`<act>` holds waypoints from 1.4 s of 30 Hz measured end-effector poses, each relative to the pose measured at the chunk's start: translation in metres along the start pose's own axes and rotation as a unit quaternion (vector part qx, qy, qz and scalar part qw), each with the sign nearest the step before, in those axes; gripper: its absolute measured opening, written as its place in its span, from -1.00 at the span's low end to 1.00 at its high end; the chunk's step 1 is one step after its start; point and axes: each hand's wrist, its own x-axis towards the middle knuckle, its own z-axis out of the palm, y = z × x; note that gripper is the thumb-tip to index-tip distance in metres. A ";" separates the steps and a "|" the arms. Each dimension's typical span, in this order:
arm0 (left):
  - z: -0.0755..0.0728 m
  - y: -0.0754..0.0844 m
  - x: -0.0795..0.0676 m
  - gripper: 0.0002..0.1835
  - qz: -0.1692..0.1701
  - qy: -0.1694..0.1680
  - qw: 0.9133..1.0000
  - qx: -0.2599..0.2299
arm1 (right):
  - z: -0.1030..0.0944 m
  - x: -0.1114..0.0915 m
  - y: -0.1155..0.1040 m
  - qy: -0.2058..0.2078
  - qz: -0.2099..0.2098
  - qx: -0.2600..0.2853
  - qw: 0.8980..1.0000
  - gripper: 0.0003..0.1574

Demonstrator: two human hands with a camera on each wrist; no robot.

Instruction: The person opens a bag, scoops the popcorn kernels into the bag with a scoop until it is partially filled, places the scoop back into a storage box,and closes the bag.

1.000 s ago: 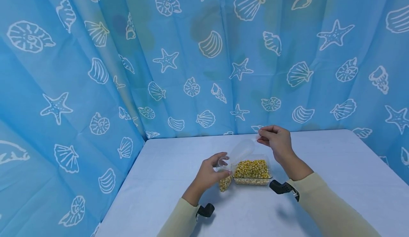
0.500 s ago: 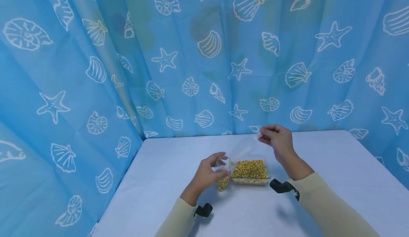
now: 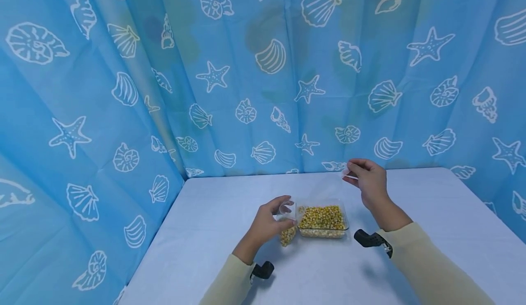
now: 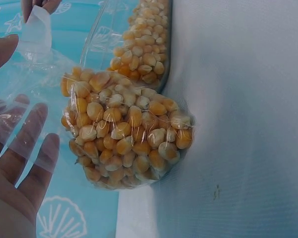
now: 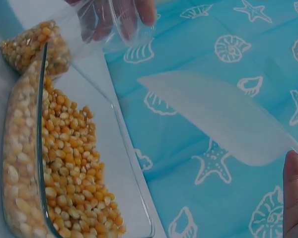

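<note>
My left hand grips the mouth of a clear plastic bag, holding it spread. The lower part of the bag bulges with yellow corn kernels and hangs low by the table. My right hand is raised at the back right, pinching the handle of a translucent white plastic scoop. No kernels show in the scoop. Between the hands stands a rectangular clear glass container, holding a heap of corn kernels. The bag is right at its left end.
A white cloth covers the table. Blue curtains with white shell prints hang behind it and at the left. Black wrist cameras sit at both sleeves.
My right hand has moved right and slightly up, carrying the scoop away from the bag's mouth and the container. The left hand and bag have barely moved.
</note>
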 end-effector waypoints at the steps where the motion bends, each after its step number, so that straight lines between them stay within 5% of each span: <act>1: 0.000 0.000 0.000 -0.29 0.000 0.000 1.000 0.001 | -0.001 0.000 0.001 0.002 0.000 -0.004 1.000 -0.81; 17: 0.000 0.001 -0.001 -0.29 -0.002 0.002 1.000 0.001 | -0.020 0.011 0.014 0.039 -0.029 -0.109 0.993 -0.51; 30: 0.000 0.000 -0.001 -0.30 0.003 0.005 1.000 0.005 | -0.011 0.013 0.017 0.041 -0.110 -0.168 0.979 -0.57; 42: 0.001 -0.002 0.000 -0.31 -0.004 0.004 1.000 0.008 | -0.008 0.006 0.021 -0.011 -0.112 -0.228 0.967 -0.63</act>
